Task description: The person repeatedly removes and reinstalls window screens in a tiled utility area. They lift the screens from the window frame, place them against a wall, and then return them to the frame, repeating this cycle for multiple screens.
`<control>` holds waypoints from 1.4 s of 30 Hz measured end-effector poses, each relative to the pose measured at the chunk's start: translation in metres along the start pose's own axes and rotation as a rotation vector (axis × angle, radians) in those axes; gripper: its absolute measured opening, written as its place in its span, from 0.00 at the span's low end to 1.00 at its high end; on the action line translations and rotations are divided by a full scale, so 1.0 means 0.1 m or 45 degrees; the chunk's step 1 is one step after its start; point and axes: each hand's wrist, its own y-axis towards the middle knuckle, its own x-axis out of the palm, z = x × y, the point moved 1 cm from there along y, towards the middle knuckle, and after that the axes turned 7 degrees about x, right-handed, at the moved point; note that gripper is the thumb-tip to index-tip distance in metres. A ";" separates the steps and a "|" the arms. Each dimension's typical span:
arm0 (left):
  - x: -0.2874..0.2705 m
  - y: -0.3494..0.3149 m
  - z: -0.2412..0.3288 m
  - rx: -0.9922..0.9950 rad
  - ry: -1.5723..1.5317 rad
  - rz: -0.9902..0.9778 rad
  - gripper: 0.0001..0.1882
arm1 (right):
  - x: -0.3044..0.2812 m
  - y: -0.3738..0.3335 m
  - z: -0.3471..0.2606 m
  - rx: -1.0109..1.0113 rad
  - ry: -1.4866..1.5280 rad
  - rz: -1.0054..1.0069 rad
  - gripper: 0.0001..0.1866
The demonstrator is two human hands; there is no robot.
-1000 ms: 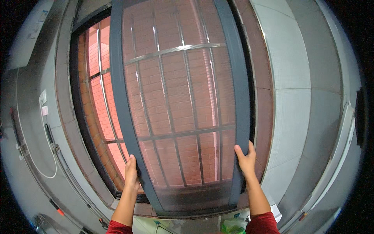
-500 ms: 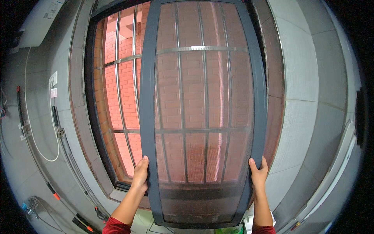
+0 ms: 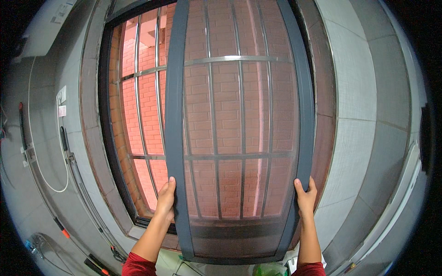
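Note:
A tall window screen [image 3: 176, 115] with a grey frame and fine mesh stands upright in front of me, held at its two long sides. My left hand [image 3: 166, 198] grips the lower left edge, thumb on the front of the frame and fingers mostly hidden behind. At about the same height, my right hand [image 3: 305, 197] clasps the right edge, thumb in front and fingers round the outer side. Through the mesh show metal bars and a brick wall. The screen covers the middle and right of the window opening [image 3: 107, 115].
Left of the screen, metal window bars [image 3: 137, 92] stand before a red brick wall [image 3: 149, 96]. Long-handled poles [image 3: 85, 184] and a white cable [image 3: 39, 161] hang along the grey tiled wall. A green plastic bag [image 3: 270, 269] and a white object [image 3: 293, 264] lie below the screen.
The screen has risen slightly, its bottom edge now higher, and both hands have gone up with it. Their grip stays the same.

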 end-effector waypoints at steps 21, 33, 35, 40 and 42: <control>0.10 0.12 0.04 0.042 0.094 -0.040 0.24 | 0.05 0.21 0.13 -0.073 0.045 0.103 0.21; 0.17 0.24 -0.06 0.103 0.049 -0.129 0.23 | 0.03 0.32 0.07 -0.030 0.070 0.058 0.22; 0.18 0.30 -0.09 0.089 0.050 -0.130 0.24 | 0.03 0.42 0.21 -0.047 0.069 0.074 0.24; 0.29 0.36 -0.13 0.076 0.064 -0.144 0.24 | -0.01 0.55 0.34 -0.132 0.021 0.073 0.25; 0.35 0.45 -0.22 0.106 0.108 -0.108 0.30 | -0.02 0.60 0.31 -0.141 -0.046 0.077 0.25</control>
